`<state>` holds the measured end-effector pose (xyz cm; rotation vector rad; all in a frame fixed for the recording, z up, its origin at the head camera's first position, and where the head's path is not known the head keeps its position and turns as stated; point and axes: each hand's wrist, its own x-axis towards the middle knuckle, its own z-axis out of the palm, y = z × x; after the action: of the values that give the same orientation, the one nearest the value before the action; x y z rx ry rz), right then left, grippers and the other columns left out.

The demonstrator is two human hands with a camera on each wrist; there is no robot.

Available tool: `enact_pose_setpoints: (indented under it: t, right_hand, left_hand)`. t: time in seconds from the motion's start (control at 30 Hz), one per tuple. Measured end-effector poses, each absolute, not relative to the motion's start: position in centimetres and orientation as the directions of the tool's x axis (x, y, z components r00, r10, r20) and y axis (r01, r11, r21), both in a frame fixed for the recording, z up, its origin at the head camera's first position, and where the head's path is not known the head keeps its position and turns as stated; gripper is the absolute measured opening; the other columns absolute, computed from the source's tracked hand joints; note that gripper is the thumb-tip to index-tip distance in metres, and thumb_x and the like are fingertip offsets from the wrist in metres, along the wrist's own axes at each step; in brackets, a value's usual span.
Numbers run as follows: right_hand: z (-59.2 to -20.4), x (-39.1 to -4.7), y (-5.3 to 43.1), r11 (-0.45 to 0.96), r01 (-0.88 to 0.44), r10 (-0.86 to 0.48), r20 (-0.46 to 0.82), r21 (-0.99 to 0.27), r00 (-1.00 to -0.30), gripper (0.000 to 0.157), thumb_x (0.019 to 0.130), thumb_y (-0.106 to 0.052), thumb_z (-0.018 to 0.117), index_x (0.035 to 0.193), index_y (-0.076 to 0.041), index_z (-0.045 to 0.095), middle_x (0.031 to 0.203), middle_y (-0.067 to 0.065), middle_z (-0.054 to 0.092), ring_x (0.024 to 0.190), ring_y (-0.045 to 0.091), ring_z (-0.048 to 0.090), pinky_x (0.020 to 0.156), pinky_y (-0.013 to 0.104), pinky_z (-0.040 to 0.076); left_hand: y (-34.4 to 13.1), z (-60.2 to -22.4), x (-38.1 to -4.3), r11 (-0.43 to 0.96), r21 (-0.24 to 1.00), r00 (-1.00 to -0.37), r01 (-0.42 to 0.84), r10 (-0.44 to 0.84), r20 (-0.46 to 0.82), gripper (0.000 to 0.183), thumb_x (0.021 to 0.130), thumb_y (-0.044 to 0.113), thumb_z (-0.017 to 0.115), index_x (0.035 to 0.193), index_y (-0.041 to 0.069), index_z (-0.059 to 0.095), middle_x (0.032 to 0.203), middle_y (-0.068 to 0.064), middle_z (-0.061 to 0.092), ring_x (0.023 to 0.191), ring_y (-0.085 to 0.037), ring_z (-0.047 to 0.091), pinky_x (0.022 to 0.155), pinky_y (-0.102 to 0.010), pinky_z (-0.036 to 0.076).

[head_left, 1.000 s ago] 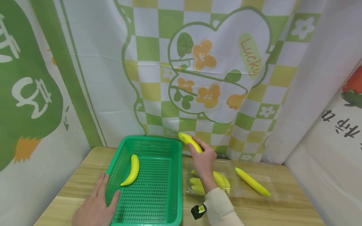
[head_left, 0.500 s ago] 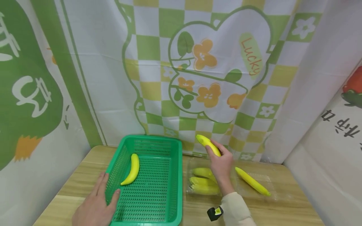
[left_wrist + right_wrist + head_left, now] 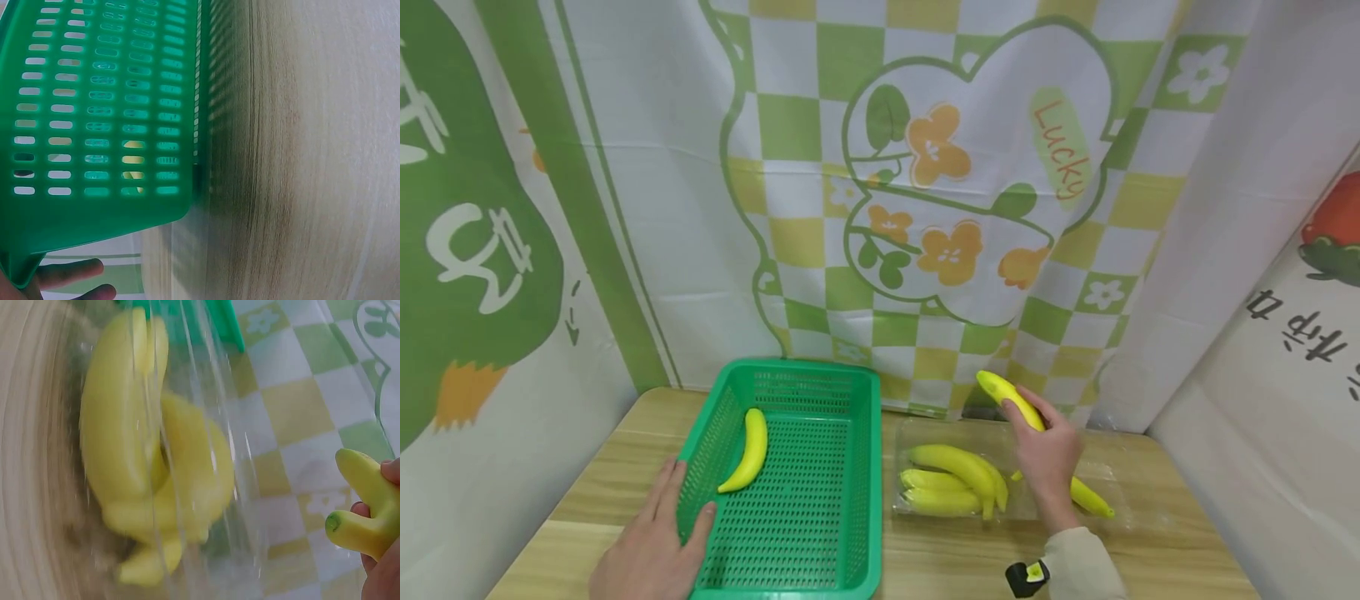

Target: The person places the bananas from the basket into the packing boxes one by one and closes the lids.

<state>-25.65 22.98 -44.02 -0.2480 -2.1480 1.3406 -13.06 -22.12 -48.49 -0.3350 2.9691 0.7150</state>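
In the head view my right hand grips a yellow banana above the right side of the table. The right wrist view shows that held banana piece with two tips, one green. Below and left of this hand lie several bananas in a clear plastic box. Another banana lies on the right, partly hidden by my wrist. My left hand rests on the left rim of a green basket, fingers straight, thumb over the inner side. One banana lies inside the basket.
The wooden table carries everything. A patterned cloth hangs close behind the basket and box. A dark wrist device sits at my right sleeve.
My right hand has moved rightward with the banana, from beside the basket's right rim to past the bananas in the clear box. The left hand and basket have stayed in place.
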Motion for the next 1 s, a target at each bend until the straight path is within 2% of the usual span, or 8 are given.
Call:
enact_pose_setpoints:
  t: [0.27,0.53,0.63,0.73,0.83,0.93,1.0]
  right_hand:
    - [-44.8,-24.9,25.9,0.509,-0.076,0.494,0.363,-0.858,-0.790,0.039,0.095,-0.034,0.083,0.127,-0.012,0.079,0.127,0.016,0.078,0.082,-0.024,0.055,0.068,-0.001,0.047]
    - [-46.0,-24.8,28.8,0.570,-0.023,0.521,0.383,-0.821,-0.763,0.039,0.093,-0.038,0.083,0.123,-0.013,0.081,0.122,0.020,0.079,0.076,-0.024,0.050,0.063,0.000,0.044]
    - [-46.2,-24.8,29.8,0.575,-0.005,0.524,0.373,-0.818,-0.765,0.042,0.094,-0.040,0.083,0.125,-0.013,0.080,0.124,0.019,0.078,0.078,-0.024,0.049,0.064,-0.001,0.043]
    - [-46.5,-24.7,30.5,0.576,0.025,0.535,0.354,-0.817,-0.767,0.042,0.094,-0.040,0.082,0.127,-0.014,0.079,0.128,0.016,0.078,0.085,-0.024,0.049,0.068,-0.004,0.040]
    - [-46.9,-24.7,31.2,0.575,0.057,0.548,0.333,-0.816,-0.767,0.041,0.095,-0.039,0.082,0.129,-0.016,0.079,0.130,0.012,0.077,0.094,-0.015,0.055,0.071,-0.005,0.039]
    - [-47.2,-24.7,31.7,0.571,0.087,0.558,0.308,-0.817,-0.771,0.042,0.096,-0.040,0.080,0.130,-0.017,0.078,0.133,0.010,0.076,0.107,0.003,0.065,0.071,-0.006,0.039]
    - [-47.5,-24.7,32.0,0.571,0.100,0.562,0.299,-0.815,-0.771,0.042,0.096,-0.041,0.080,0.131,-0.018,0.077,0.134,0.010,0.076,0.114,0.014,0.067,0.071,-0.005,0.038]
  left_hand:
    - [-22.2,-48.6,-13.1,0.867,0.446,-0.975,-0.223,-0.192,-0.114,0.094,0.107,0.071,0.030,0.171,0.009,-0.002,0.179,-0.019,0.002,0.134,-0.063,0.052,0.072,-0.054,0.060]
    - [-22.2,-48.6,-13.1,0.865,0.450,-0.974,-0.224,-0.191,-0.118,0.094,0.107,0.071,0.029,0.171,0.009,-0.002,0.180,-0.018,0.002,0.135,-0.063,0.051,0.066,-0.046,0.058]
    - [-22.2,-48.5,-13.2,0.865,0.449,-0.975,-0.223,-0.192,-0.115,0.095,0.107,0.071,0.030,0.171,0.009,-0.002,0.180,-0.018,0.002,0.134,-0.062,0.052,0.063,-0.043,0.055]
    - [-22.2,-48.5,-13.1,0.865,0.452,-0.976,-0.219,-0.190,-0.109,0.094,0.108,0.070,0.030,0.171,0.008,-0.001,0.180,-0.018,0.002,0.134,-0.062,0.053,0.064,-0.044,0.056]
    - [-22.2,-48.5,-13.1,0.865,0.452,-0.976,-0.217,-0.189,-0.107,0.094,0.108,0.070,0.031,0.171,0.008,-0.001,0.180,-0.018,0.002,0.134,-0.062,0.052,0.066,-0.046,0.057]
    - [-22.1,-48.5,-13.1,0.865,0.450,-0.975,-0.221,-0.190,-0.114,0.094,0.107,0.070,0.031,0.171,0.009,-0.001,0.180,-0.019,0.002,0.134,-0.062,0.053,0.064,-0.043,0.056]
    - [-22.1,-48.5,-13.1,0.866,0.448,-0.975,-0.223,-0.191,-0.117,0.095,0.107,0.071,0.030,0.171,0.009,-0.002,0.180,-0.018,0.002,0.134,-0.061,0.053,0.063,-0.042,0.055]
